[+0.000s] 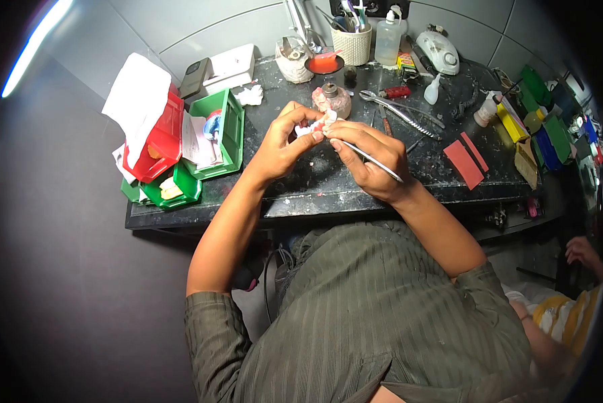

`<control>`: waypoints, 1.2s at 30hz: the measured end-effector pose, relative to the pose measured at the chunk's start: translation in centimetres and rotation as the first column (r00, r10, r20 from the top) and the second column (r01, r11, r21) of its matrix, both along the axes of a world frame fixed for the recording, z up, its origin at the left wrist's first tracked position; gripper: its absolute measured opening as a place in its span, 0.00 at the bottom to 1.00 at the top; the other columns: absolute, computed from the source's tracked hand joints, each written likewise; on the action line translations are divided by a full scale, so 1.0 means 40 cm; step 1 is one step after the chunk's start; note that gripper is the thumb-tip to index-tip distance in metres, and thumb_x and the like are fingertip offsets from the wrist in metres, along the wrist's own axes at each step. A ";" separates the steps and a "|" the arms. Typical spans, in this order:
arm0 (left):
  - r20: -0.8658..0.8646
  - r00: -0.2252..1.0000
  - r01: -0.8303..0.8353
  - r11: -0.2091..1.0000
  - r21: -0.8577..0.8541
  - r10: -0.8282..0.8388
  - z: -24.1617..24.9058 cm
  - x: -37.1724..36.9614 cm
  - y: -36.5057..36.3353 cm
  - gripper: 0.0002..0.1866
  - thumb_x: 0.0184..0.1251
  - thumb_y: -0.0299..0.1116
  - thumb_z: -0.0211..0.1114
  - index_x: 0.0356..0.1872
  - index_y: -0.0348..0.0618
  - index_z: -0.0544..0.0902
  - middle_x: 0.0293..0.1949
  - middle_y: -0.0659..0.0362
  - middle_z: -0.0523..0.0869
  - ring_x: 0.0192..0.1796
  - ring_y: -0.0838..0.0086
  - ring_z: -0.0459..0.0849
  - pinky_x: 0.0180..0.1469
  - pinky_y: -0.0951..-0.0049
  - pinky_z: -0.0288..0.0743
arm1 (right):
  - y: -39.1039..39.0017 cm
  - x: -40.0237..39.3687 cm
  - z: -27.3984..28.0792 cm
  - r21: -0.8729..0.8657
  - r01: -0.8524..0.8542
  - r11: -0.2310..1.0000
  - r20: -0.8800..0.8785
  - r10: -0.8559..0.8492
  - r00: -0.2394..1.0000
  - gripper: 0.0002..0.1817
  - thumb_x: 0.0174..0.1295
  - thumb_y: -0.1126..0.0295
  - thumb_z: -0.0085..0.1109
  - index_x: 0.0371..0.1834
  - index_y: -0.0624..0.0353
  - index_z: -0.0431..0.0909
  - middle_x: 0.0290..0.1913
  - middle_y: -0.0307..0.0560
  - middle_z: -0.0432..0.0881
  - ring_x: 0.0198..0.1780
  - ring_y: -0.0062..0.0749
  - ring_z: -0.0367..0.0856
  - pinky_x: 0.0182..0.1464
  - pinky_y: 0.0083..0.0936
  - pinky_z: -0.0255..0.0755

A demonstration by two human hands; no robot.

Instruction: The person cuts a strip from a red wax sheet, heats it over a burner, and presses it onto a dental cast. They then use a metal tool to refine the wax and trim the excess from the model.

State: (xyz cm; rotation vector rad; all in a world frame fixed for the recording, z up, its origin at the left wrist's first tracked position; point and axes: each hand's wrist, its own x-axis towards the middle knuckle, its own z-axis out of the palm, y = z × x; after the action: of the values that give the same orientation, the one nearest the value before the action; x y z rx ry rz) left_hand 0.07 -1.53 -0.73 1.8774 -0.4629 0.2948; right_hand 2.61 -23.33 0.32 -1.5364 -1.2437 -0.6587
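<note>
My left hand (279, 142) is closed around a small white and pink dental piece (326, 123), possibly a wax denture on a plaster model; fingers hide much of it. A slim metal carving tool (380, 166) sits in my right hand (375, 156), gripped like a pen. Its working end meets the dental piece, though the tip itself is hidden by my fingers. Just behind both hands stands a glass spirit burner (336, 101) smeared with pink wax. Metal pliers-like tool (402, 115) and a red-handled knife (386, 121) lie to the right of it.
Green bins (232, 134) and a red bin (163, 138) with papers stand left. Pink wax sheets (464, 164) lie right. At the back are a pink wax dish (324, 64), a tool cup (352, 46) and a clear bottle (387, 41). Another person's hand (582, 254) shows at far right.
</note>
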 end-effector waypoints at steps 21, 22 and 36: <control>-0.341 0.859 0.215 0.873 -0.438 -0.382 0.008 -0.007 0.025 0.15 0.63 0.36 0.63 0.44 0.36 0.85 0.38 0.64 0.77 0.32 0.81 0.72 0.32 0.78 0.65 | -0.022 0.010 0.008 -0.070 -0.085 0.994 -0.012 0.085 0.996 0.08 0.64 0.79 0.66 0.45 0.67 0.84 0.46 0.52 0.89 0.51 0.46 0.89 0.59 0.36 0.82; -0.348 0.848 0.222 0.864 -0.453 -0.400 0.005 -0.008 0.027 0.17 0.60 0.37 0.63 0.45 0.35 0.85 0.39 0.63 0.78 0.32 0.80 0.73 0.32 0.77 0.66 | -0.023 0.009 0.008 -0.077 -0.100 0.992 -0.023 0.098 0.995 0.08 0.64 0.79 0.66 0.45 0.67 0.85 0.46 0.52 0.89 0.52 0.46 0.89 0.59 0.36 0.82; -0.291 0.593 0.313 0.548 -0.776 -0.751 -0.070 0.007 0.065 0.24 0.47 0.36 0.56 0.43 0.31 0.87 0.39 0.37 0.87 0.30 0.57 0.80 0.25 0.66 0.67 | -0.024 0.002 0.010 -0.073 -0.285 0.956 -0.054 0.282 0.958 0.08 0.64 0.78 0.65 0.46 0.66 0.85 0.46 0.52 0.90 0.53 0.46 0.89 0.61 0.39 0.80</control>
State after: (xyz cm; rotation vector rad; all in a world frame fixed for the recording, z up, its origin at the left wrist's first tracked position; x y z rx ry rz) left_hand 0.34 1.09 -3.51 0.9209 -0.4225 -0.5503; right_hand 2.68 -24.31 0.73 -1.3918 -1.4377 -0.3904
